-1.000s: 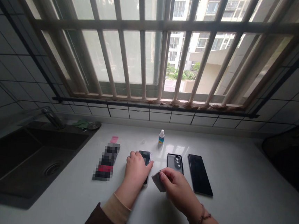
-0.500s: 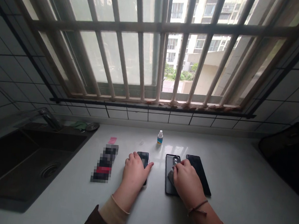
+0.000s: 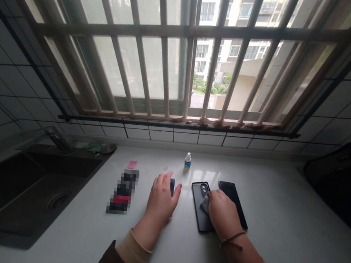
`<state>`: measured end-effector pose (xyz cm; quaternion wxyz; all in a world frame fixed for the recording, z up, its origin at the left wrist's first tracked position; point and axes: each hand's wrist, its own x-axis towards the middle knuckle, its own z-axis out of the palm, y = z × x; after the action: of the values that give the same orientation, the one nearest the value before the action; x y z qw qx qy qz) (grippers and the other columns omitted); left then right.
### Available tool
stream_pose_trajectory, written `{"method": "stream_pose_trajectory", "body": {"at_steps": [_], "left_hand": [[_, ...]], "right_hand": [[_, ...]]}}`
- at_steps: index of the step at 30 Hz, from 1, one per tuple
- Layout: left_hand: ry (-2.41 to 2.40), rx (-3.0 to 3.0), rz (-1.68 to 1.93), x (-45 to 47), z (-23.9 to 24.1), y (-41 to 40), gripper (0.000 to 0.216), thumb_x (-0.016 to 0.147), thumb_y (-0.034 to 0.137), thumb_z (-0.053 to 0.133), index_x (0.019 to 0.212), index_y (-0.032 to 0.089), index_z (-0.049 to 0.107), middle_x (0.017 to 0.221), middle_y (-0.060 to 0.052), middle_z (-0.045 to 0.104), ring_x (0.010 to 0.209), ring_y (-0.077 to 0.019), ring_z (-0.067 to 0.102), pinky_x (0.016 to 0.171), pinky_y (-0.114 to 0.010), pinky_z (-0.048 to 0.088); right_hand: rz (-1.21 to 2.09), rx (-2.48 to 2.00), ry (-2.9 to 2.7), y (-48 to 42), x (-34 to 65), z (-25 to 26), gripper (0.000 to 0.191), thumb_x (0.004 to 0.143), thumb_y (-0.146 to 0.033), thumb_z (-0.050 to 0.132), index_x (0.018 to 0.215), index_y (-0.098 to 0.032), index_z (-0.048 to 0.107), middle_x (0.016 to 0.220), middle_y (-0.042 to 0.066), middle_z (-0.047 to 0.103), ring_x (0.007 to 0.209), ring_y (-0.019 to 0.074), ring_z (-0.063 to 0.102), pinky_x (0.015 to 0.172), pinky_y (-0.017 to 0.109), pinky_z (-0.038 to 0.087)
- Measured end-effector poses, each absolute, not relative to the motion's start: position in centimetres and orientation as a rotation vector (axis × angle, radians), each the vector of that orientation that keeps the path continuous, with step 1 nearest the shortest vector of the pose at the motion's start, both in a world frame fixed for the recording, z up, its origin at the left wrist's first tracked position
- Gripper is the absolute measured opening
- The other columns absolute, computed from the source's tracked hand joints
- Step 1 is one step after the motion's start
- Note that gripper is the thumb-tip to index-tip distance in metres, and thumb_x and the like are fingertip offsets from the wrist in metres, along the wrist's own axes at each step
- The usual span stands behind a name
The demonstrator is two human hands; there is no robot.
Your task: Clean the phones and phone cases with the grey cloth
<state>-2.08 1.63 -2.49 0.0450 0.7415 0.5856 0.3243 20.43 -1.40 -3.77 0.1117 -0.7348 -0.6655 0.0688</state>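
Right hand (image 3: 225,213) pinches gray cloth (image 3: 205,204) over black phone case (image 3: 203,223) (camera cutout (image 3: 204,188) at far end), beside black smartphone (image 3: 230,189) on counter (image 3: 180,250). Left hand (image 3: 161,195) covers second phone (image 3: 172,185); cannot tell whether it grips. White-capped bottle (image 3: 187,162) stands beyond.

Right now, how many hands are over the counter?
2: the left hand covers most of a dark-screened device; the right hand pinches a gray cloth over the black phone case.
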Motion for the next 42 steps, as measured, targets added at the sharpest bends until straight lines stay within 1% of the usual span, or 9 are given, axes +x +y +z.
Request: {"method": "stream_pose_trajectory", "body": {"at_steps": [3, 6, 10, 15, 19, 25, 28, 34, 42], "left_hand": [[1.579, 2.286, 1.044, -1.8, -2.3, 1.3, 0.027, 0.104, 0.035, 0.057, 0.120, 0.017, 0.069, 0.110, -0.013, 0.070, 0.105, -0.0305, 0.064, 0.095, -0.047, 0.053], [1.487, 2.198, 1.073, -1.4, -1.9, 0.9, 0.026, 0.105, 0.037, 0.055, 0.110, 0.018, 0.072, 0.102, -0.012, 0.072, 0.097, -0.0287, 0.066, 0.091, -0.046, 0.053], [1.418, 1.860, 1.114, -1.1, -1.9, 0.7, 0.043, 0.105, 0.050, 0.054, 0.128, 0.017, 0.070, 0.116, -0.015, 0.074, 0.101, -0.0292, 0.069, 0.090, -0.043, 0.055], [1.161, 1.206, 1.239, -0.4, -2.9, 0.8, 0.052, 0.106, 0.055, 0.053, 0.143, 0.020, 0.066, 0.142, -0.014, 0.069, 0.136, -0.0309, 0.061, 0.117, -0.042, 0.044], [0.830, 0.695, 1.156, 0.6, -2.6, 0.6, 0.052, 0.107, 0.053, 0.053, 0.137, 0.015, 0.071, 0.134, -0.016, 0.075, 0.130, -0.0331, 0.067, 0.117, -0.046, 0.047], [0.479, 0.376, 0.926, 0.4, -0.4, 0.0, 0.061, 0.109, 0.054, 0.043, 0.141, 0.007, 0.067, 0.129, -0.020, 0.076, 0.128, -0.0352, 0.070, 0.116, -0.049, 0.049], [0.422, 0.340, 0.907, -0.3, 0.0, 0.1, 0.061, 0.109, 0.052, 0.044, 0.144, 0.006, 0.064, 0.128, -0.021, 0.076, 0.129, -0.0361, 0.069, 0.117, -0.051, 0.047], [0.455, 0.285, 0.894, -0.6, 0.0, 0.3, 0.057, 0.108, 0.056, 0.045, 0.139, 0.012, 0.063, 0.127, -0.020, 0.076, 0.117, -0.0370, 0.074, 0.112, -0.061, 0.048], [0.485, 0.285, 0.893, -0.5, -0.4, 0.5, 0.053, 0.105, 0.055, 0.054, 0.135, 0.012, 0.064, 0.111, -0.015, 0.080, 0.108, -0.0332, 0.076, 0.106, -0.050, 0.054]], "right_hand": [[0.211, -2.085, -1.913, -1.4, 20.2, -3.7, 0.032, 0.106, -0.014, 0.047, 0.094, -0.018, 0.077, 0.108, 0.011, 0.077, 0.089, 0.0218, 0.073, 0.073, 0.029, 0.045], [0.244, -1.972, -1.816, -1.4, 20.0, -3.2, 0.034, 0.107, -0.018, 0.045, 0.098, -0.018, 0.078, 0.110, 0.011, 0.078, 0.093, 0.0234, 0.074, 0.079, 0.030, 0.049], [0.411, -1.660, -1.693, -1.6, 19.5, -2.4, 0.032, 0.106, -0.025, 0.046, 0.103, -0.019, 0.078, 0.111, 0.012, 0.079, 0.100, 0.0256, 0.074, 0.090, 0.034, 0.054], [0.713, -1.351, -1.522, -2.1, 18.4, -1.8, 0.034, 0.106, -0.043, 0.051, 0.106, -0.022, 0.078, 0.115, 0.011, 0.078, 0.107, 0.0283, 0.073, 0.094, 0.039, 0.057], [0.900, -1.251, -1.395, -2.4, 17.7, -1.9, 0.039, 0.103, -0.053, 0.057, 0.108, -0.022, 0.080, 0.119, 0.013, 0.078, 0.111, 0.0310, 0.073, 0.096, 0.043, 0.058], [1.204, -1.183, -1.166, -2.7, 17.5, -1.6, 0.053, 0.094, -0.066, 0.067, 0.113, -0.018, 0.081, 0.110, 0.014, 0.081, 0.100, 0.0318, 0.075, 0.081, 0.040, 0.063], [1.242, -1.176, -1.033, -2.8, 17.7, -1.1, 0.055, 0.091, -0.066, 0.072, 0.112, -0.017, 0.080, 0.106, 0.013, 0.081, 0.092, 0.0295, 0.074, 0.077, 0.039, 0.063], [1.385, -1.112, -0.714, -2.5, 17.6, -0.3, 0.048, 0.082, -0.062, 0.081, 0.102, -0.019, 0.075, 0.100, 0.011, 0.080, 0.083, 0.0275, 0.075, 0.065, 0.036, 0.062], [1.562, -1.071, -0.623, -2.4, 17.8, -0.2, 0.048, 0.072, -0.052, 0.094, 0.101, -0.017, 0.079, 0.097, 0.010, 0.080, 0.083, 0.0217, 0.075, 0.074, 0.031, 0.063]]}}
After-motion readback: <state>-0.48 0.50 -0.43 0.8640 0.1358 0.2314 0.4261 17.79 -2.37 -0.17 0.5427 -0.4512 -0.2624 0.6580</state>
